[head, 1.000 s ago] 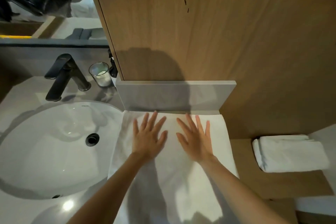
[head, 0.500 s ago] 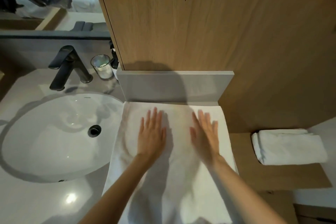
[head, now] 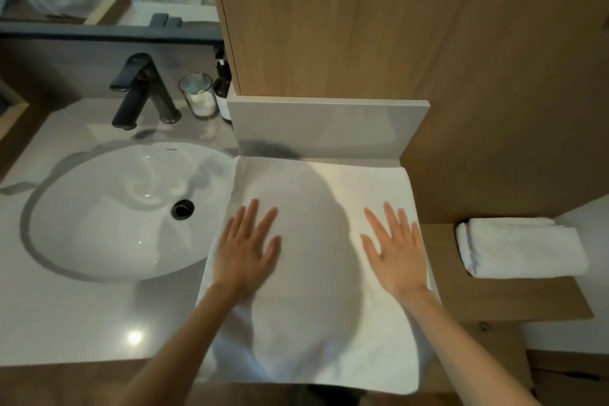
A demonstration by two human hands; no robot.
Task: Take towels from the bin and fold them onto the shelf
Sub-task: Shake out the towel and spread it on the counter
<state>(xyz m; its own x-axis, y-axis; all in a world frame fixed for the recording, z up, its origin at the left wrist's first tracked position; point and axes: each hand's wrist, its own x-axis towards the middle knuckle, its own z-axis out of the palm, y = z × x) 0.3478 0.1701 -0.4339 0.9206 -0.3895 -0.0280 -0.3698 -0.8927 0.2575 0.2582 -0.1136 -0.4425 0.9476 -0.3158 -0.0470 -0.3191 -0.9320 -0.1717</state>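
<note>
**Current state.** We have the open towel (head: 316,323) spread flat on the bench (head: 66,323), to the right of the sink (head: 108,217). Its far edge lies against the grey upstand, and its near edge hangs just over the front of the bench. Our left hand (head: 245,249) and right hand (head: 395,250) both rest palm-down on the cloth. The fingers (head: 250,217) of each hand are straight and slightly spread. They press the fabric and grip nothing.

**Change.** One second ago our hands lay side by side near the middle of the towel, close to its far edge. They have since slid apart and a little toward us. The left hand is now near the left edge and the right hand near the right edge, with a wide strip of bare cloth between them. The towel itself has not shifted on the bench.

**Meaning for the task.** We judge this to be an outward smoothing stroke. The surface shows no marked creases, so the towel looks ready for its next fold. One folded towel (head: 520,247) already lies on the wooden shelf (head: 494,300) at the right, well apart from the working towel. The bin is not in view.
</note>
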